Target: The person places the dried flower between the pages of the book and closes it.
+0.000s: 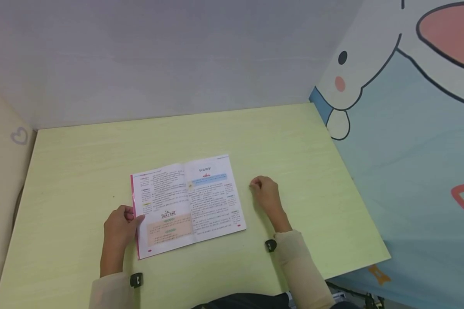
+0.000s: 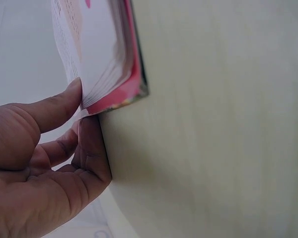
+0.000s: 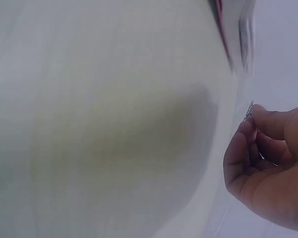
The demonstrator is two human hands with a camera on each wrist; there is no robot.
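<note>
An open book (image 1: 212, 206) with printed pages and a pink cover edge lies flat on the table, slightly tilted. At its left edge my left hand (image 1: 120, 227) pinches it, thumb on the page and fingers bent at the edge. The left wrist view shows the thumb on the page corner of the book (image 2: 104, 54). To the right of the book, apart from it, is my right hand (image 1: 267, 195). Between its thumb and forefinger it pinches a small, thin silvery metal piece (image 3: 249, 110), too small to tell its kind.
The pale yellow-green table (image 1: 294, 146) meets a grey wall (image 1: 170, 64) at the back. A cream panel (image 1: 4, 180) stands on the left, and a blue wall (image 1: 402, 171) with cartoon figures on the right. Black wrist devices (image 1: 136, 280) sit by both sleeves.
</note>
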